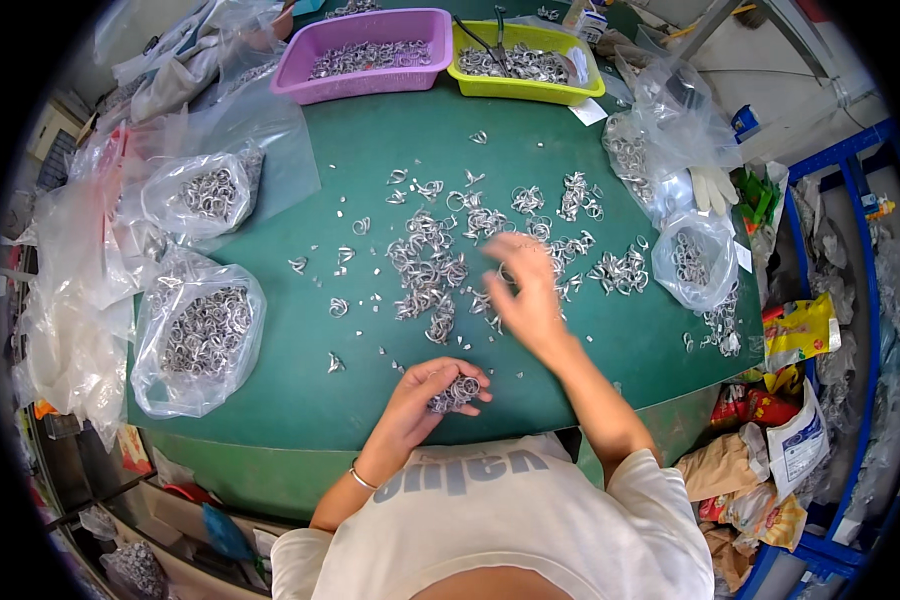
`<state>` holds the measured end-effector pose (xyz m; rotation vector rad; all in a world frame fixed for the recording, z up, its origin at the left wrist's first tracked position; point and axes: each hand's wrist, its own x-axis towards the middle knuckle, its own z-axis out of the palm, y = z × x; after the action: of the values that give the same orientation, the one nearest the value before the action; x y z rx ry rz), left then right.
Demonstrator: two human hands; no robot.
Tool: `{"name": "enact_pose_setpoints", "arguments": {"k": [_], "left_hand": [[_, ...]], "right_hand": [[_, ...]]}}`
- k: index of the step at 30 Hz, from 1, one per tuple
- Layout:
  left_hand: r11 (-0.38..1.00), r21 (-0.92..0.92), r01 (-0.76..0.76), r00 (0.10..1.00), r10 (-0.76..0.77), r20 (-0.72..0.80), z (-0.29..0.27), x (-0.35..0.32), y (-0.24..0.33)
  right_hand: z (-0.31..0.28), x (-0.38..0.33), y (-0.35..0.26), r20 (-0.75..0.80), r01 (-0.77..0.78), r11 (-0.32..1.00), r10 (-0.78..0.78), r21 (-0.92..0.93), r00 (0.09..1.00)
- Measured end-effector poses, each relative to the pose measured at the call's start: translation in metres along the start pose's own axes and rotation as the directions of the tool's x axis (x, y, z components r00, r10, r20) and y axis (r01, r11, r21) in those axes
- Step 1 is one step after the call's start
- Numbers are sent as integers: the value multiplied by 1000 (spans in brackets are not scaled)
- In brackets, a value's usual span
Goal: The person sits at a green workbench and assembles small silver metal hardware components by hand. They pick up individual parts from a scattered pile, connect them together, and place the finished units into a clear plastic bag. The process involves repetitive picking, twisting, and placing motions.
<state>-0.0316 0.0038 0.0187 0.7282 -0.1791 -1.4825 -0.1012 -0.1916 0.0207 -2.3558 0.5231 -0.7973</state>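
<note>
My left hand (410,400) is near the front edge of the green table, its fingers curled around a clump of silver metal rings (455,396). Over the middle of the table my right hand (528,295) reaches out, slightly blurred, with thumb and fingers apart and nothing visible between them. Under and around it lies a loose pile of silver rings (425,262), partly covered by that hand. A smaller heap of rings (620,271) lies to its right, and single rings and small metal bits are scattered to the left.
Open plastic bags of rings stand at the left (208,330), far left (210,192) and right (690,258). At the back are a purple basket (370,85) and a yellow basket (530,88) with pliers (492,45). A blue rack (875,260) stands right of the table.
</note>
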Motion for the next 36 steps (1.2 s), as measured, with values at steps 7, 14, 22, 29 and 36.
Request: {"name": "enact_pose_setpoints", "arguments": {"k": [7,14,22,29,36], "left_hand": [[999,20,30,999,-31,25,7,5,-6],[996,-23,84,996,-83,24,11,8,-18],[997,-18,81,996,-81,-40,22,8,-23],[993,-20,112,992,-113,-62,24,14,-20],[991,-23,134,989,-135,-59,31,19,-23]], "right_hand": [[-34,-35,15,256,-8,950,93,-312,962],[-58,-6,45,-43,-132,986,129,-98,991],[-45,26,83,22,-116,966,124,-230,992],[-104,8,80,359,-428,893,448,-140,819],[-53,35,73,4,-250,929,261,-273,965]]}}
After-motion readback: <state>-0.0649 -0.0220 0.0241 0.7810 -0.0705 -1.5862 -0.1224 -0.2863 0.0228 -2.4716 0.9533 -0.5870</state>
